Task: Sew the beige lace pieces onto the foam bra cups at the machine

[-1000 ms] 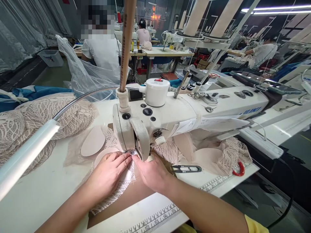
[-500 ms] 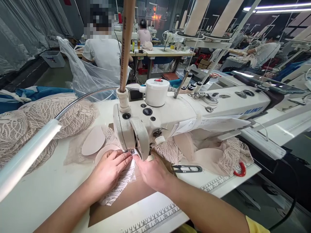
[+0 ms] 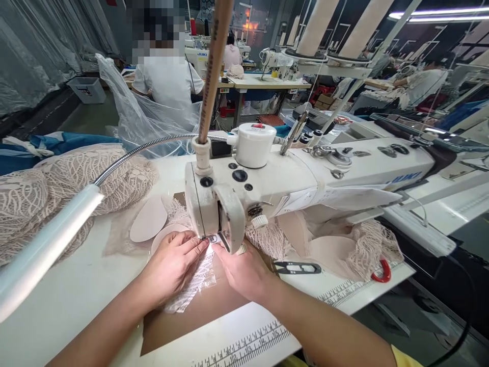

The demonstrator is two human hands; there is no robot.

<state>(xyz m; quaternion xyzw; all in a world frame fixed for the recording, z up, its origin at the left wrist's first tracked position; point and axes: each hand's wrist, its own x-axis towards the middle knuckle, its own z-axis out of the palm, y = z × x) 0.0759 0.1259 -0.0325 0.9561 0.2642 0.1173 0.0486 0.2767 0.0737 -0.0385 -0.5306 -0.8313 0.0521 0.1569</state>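
My left hand (image 3: 171,267) lies over a strip of pale lace (image 3: 189,290), with its fingers bent and close together near the foot of the sewing machine (image 3: 290,178). My right hand (image 3: 246,270) is at the other side of the foot, with its thumb and fingers near the lace edge. The machine hides part of these fingers, so I cannot tell if either of my hands pinches the lace or only presses it. The lace hangs down between my wrists, above a brown sheet (image 3: 214,306) on the white counter (image 3: 91,285).

Just beside my right wrist are small black scissors (image 3: 298,267), and farther right a red curved piece (image 3: 382,271). More lace and smooth cups lie behind them, partly under the machine. On my left, a lamp (image 3: 53,250) crosses in front of a lace heap (image 3: 103,173), and one cup (image 3: 148,219) lies near my knuckles.
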